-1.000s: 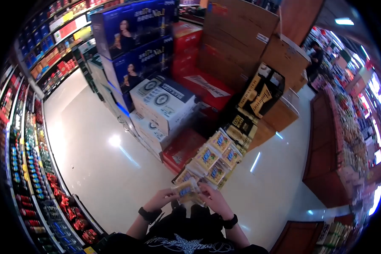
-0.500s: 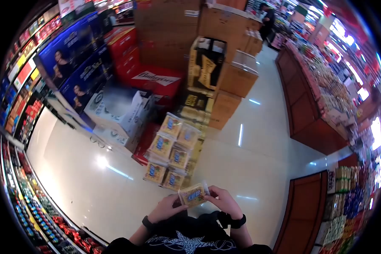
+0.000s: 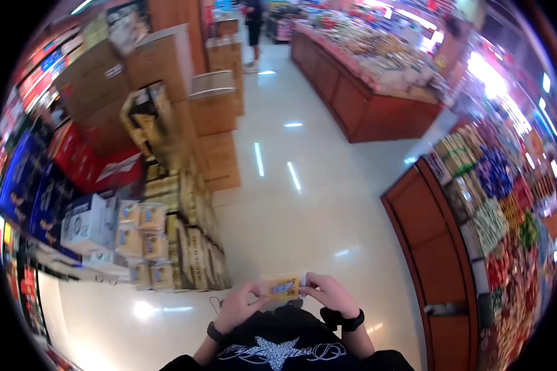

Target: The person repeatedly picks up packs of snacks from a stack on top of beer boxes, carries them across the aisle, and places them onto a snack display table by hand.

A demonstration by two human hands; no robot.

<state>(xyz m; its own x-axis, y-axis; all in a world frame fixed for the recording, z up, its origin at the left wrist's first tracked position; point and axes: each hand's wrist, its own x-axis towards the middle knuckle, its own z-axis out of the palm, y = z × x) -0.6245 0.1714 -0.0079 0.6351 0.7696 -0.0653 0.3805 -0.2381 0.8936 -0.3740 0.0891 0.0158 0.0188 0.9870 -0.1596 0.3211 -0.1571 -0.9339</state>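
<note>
Low in the head view, a small yellow packet in clear wrap [image 3: 283, 288] with blue lettering is held level in front of my chest. My left hand [image 3: 238, 305] pinches its left end between thumb and fingers. At the other end, my right hand [image 3: 332, 295] grips the edge in the same way. Similar wrapped yellow packs [image 3: 143, 234] sit in rows on the stacked cartons to the left. Motion blur makes the print on the held packet hard to read.
Gold and black cartons [image 3: 198, 247] and brown boxes [image 3: 213, 111] are piled on the left. A wooden display bin [image 3: 384, 117] of goods stands ahead; another wooden bin [image 3: 427, 241] with bagged sweets is at right. A person [image 3: 254, 28] stands far down the aisle.
My view has turned right, so the cartons and wrapped packs have shifted left and the right-hand bins show more. Both hands still hold the packet, now turned more level.
</note>
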